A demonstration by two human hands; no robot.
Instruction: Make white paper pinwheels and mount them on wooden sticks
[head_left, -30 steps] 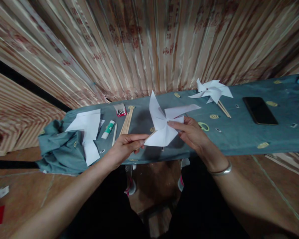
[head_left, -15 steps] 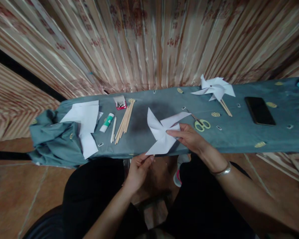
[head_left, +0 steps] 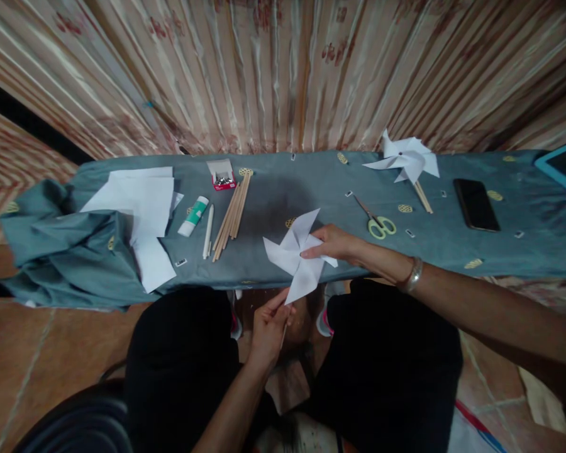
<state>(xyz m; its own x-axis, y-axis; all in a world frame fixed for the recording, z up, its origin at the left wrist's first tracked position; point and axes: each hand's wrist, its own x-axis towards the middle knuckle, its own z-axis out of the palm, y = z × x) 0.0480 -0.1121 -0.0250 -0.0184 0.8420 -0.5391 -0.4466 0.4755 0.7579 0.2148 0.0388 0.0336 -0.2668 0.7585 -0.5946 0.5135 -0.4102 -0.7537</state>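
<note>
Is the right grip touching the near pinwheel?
Touching. The head view shows the right grip with its thumb lying across the near pinwheel, tip by the center.

blue-rimmed tablet [head_left: 565, 165] cut off by the right edge, thin stick [head_left: 283, 333] partly hidden by the left hand [head_left: 270, 324], some right hand [head_left: 334, 244] fingers hidden behind the white pinwheel [head_left: 292, 263], shiny bits [head_left: 223, 181] in the red box [head_left: 225, 187] too small to tell

Location: appears to be a room in a home. Observed: patterned, pleated curtain [head_left: 264, 75] behind a cloth-covered table [head_left: 311, 182]. Floor [head_left: 19, 352] is brown tile.
</note>
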